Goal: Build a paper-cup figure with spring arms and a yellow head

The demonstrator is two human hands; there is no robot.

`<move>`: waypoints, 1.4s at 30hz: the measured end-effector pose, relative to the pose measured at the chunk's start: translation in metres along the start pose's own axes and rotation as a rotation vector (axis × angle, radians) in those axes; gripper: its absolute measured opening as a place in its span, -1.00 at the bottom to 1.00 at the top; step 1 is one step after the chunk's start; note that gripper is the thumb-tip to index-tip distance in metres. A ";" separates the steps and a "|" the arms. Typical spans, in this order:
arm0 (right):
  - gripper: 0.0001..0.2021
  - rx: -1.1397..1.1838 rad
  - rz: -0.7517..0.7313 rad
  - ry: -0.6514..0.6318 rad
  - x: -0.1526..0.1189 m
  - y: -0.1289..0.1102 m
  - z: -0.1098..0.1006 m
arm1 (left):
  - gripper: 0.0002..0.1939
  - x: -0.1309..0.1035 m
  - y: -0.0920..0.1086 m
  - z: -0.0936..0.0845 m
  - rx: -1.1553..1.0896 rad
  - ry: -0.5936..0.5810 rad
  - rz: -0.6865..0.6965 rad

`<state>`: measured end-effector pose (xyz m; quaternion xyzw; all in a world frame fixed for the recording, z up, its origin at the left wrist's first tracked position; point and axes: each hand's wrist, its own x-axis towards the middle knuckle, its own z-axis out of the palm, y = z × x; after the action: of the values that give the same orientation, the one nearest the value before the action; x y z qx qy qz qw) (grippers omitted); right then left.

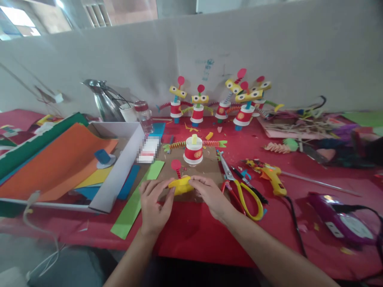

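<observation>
A yellow paper piece [182, 186] is held between my two hands above the front of a brown board [212, 169]. My left hand [155, 203] pinches its left end, and my right hand [209, 194] grips its right end. A red paper disc [176, 164] on a red folded strip rises just behind the yellow piece. Farther back on the board stands an upside-down red and white paper cup [193, 153], with folded paper arms stretched out to both sides and a small yellow piece on top.
Several finished cup figures [197, 113] stand along the wall. A white box [119, 167] with coloured paper and a green strip [139, 199] lie left. On the right are yellow-handled scissors [251, 201], a glue gun [273, 179] and a purple device [341, 219].
</observation>
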<state>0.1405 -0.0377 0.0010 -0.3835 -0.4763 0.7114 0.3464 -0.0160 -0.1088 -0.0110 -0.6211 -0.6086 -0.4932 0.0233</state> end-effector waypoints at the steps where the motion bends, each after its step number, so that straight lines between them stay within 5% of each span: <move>1: -0.81 -0.010 0.004 -0.001 0.000 0.000 0.000 | -0.73 -0.001 -0.001 0.000 -0.021 0.000 -0.022; 13: -0.79 -0.103 0.022 0.006 0.003 0.006 -0.003 | -0.88 -0.004 0.001 0.003 -0.505 -0.095 -0.581; 20: -0.79 -0.132 0.014 -0.001 0.004 0.006 -0.002 | -0.84 -0.002 -0.004 0.003 -0.635 -0.135 -0.626; 28: -0.74 -0.335 -0.302 -0.058 0.012 0.013 -0.009 | -0.75 0.008 -0.004 0.009 -0.828 -0.210 -0.680; 42: -0.76 -0.425 -0.455 0.061 0.009 0.038 0.004 | -0.81 0.004 -0.018 0.019 -0.874 -0.093 -0.641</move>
<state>0.1274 -0.0433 -0.0361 -0.3520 -0.6774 0.4882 0.4230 -0.0203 -0.0897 -0.0286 -0.3774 -0.5063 -0.6547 -0.4155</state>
